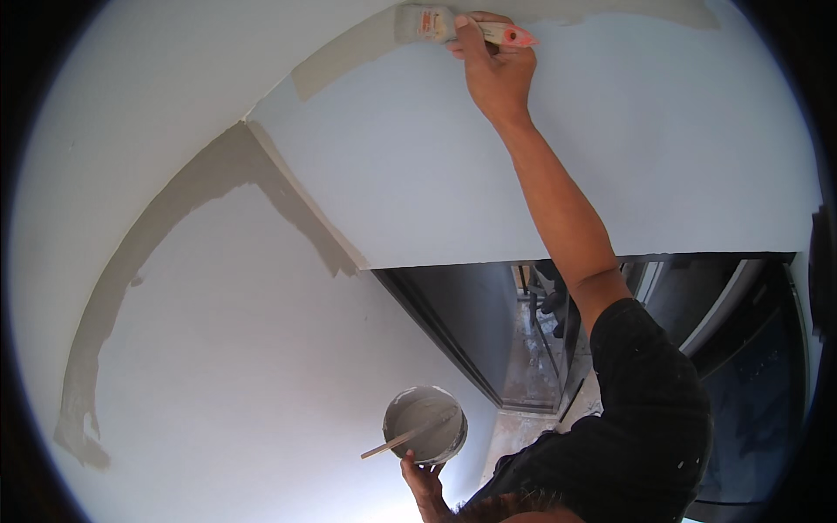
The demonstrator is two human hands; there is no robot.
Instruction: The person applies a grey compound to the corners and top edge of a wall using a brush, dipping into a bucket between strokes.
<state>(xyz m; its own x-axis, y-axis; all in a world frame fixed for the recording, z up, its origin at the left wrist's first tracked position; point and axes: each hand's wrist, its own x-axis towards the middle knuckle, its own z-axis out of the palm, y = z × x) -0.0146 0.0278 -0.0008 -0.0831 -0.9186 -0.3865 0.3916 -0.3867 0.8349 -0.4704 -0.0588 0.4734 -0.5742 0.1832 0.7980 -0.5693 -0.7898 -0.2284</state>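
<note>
— Where is the brush, and what has it?
— The flat brush with a pale wooden handle and a reddish tip (427, 24) is high up, at the upper edge of the pale bluish wall (654, 131). The person's right hand (497, 65) grasps it, with the thumb along the side and the fingers curled around the handle.
— How does its long axis lie?
— It lies nearly crosswise, a little lower at the tip. The broad head points to the left from the right hand, toward the grey-brown painted band (349, 57), and the handle's tip shows on the right. Whether the bristles press on the wall, one cannot tell surely.
— And the other hand?
— The left hand (425, 479) is far below, near the lower edge of the view. It grasps the round grey-rimmed bucket (422, 394) from its lower side; some of the fingers are hidden. Inside is grey-brown paint (427, 440), and a thin wooden stick (401, 438) lies slanting across, one end out over the rim.
— So which hand is nearer to the band?
— The right one, clearly. The bucket lies below the brush and well apart from it, slightly to the left of the right hand.
</note>
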